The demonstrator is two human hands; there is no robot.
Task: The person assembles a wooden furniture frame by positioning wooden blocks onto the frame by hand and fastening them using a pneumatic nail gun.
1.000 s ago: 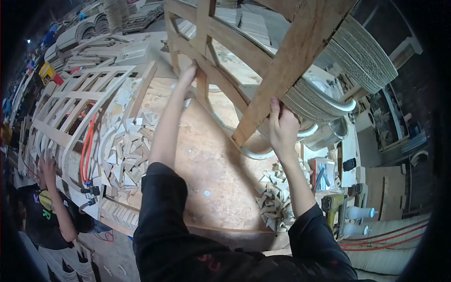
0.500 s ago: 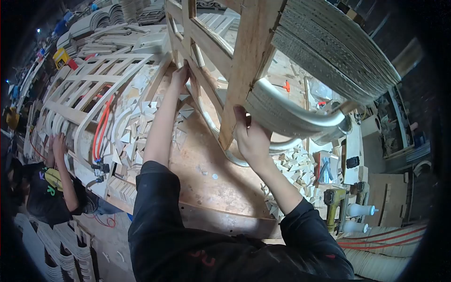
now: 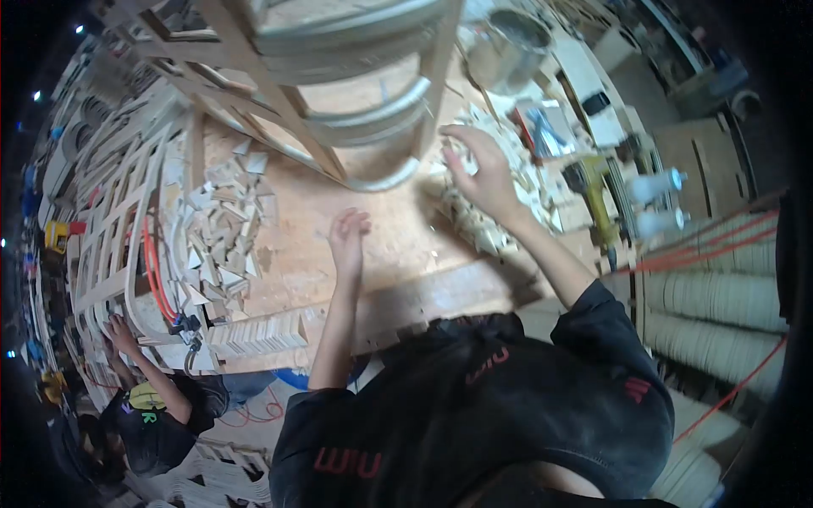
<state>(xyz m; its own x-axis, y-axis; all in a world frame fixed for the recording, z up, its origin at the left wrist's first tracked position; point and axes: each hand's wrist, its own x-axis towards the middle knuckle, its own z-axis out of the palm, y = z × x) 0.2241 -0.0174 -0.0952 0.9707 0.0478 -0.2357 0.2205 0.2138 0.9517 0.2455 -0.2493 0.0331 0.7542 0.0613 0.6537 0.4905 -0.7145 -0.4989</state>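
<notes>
A wooden frame (image 3: 292, 127) with curved slats stands upright on the workbench (image 3: 398, 237), in the upper middle of the head view. My left hand (image 3: 347, 235) hovers over the bench in front of the frame, fingers loosely bent and apart, holding nothing. To the right of the frame is my right hand (image 3: 483, 172), its thumb and fingers spread with nothing between them. It is over a heap of small wood blocks (image 3: 483, 229). A gap shows between each hand and the frame.
Another pile of wood offcuts (image 3: 222, 229) lies at left, near a slatted panel (image 3: 114, 224) and red hoses (image 3: 152, 271). At right are a nail gun (image 3: 597, 195), a metal pot (image 3: 508, 51) and a small box (image 3: 546, 131). A co-worker (image 3: 157, 415) works at lower left.
Both hands have let go of the wooden frame and drawn back from it. The frame now stands on the bench, farther up and left in the view. The camera view has also shifted.
</notes>
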